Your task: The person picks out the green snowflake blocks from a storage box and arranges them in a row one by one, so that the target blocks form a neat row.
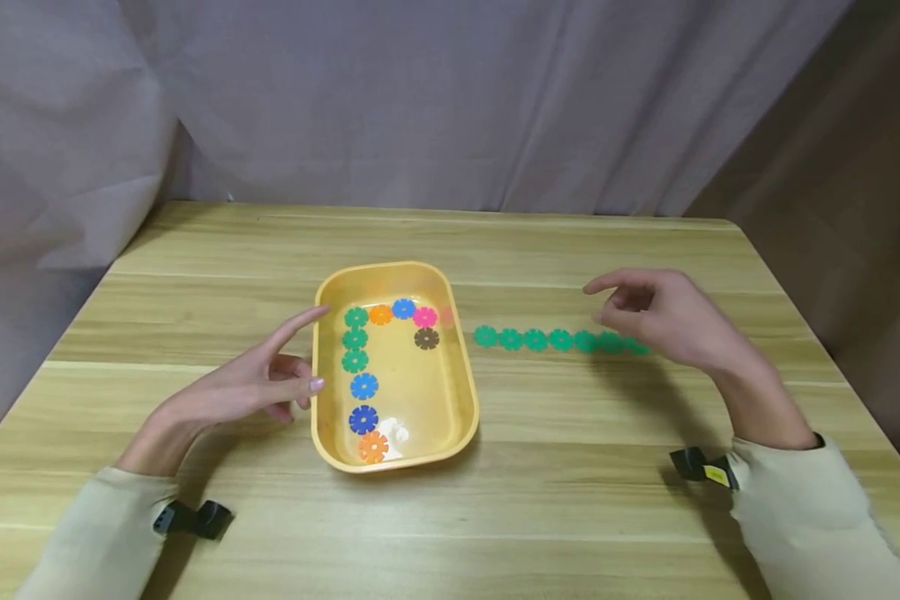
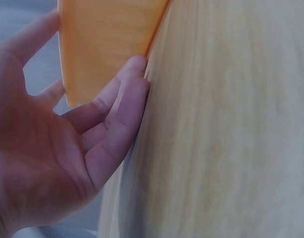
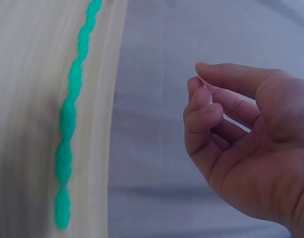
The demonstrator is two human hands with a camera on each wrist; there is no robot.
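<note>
My left hand [image 1: 243, 385] is at the left side of a yellow plastic tray [image 1: 465, 392]. Its index finger and thumb touch the rim; in the left wrist view the other fingers bend low by the tray wall [image 2: 104, 39]. Inside the tray lie notched flower-shaped discs: green [image 1: 355, 339], orange [image 1: 372, 447], blue [image 1: 363, 386], pink [image 1: 424, 317] and brown [image 1: 427, 338]. To its right runs a straight row of green notched discs [image 1: 536, 339], edge to edge. My right hand [image 1: 667, 317] hovers over the row's right end, fingers loosely bent, holding nothing.
Everything stands on a wood-grain table [image 1: 570, 500]. Grey cloth [image 1: 420, 108] hangs behind its far edge. Each sleeve carries a small black wrist camera, one on the left [image 1: 213, 519] and one on the right [image 1: 687, 463].
</note>
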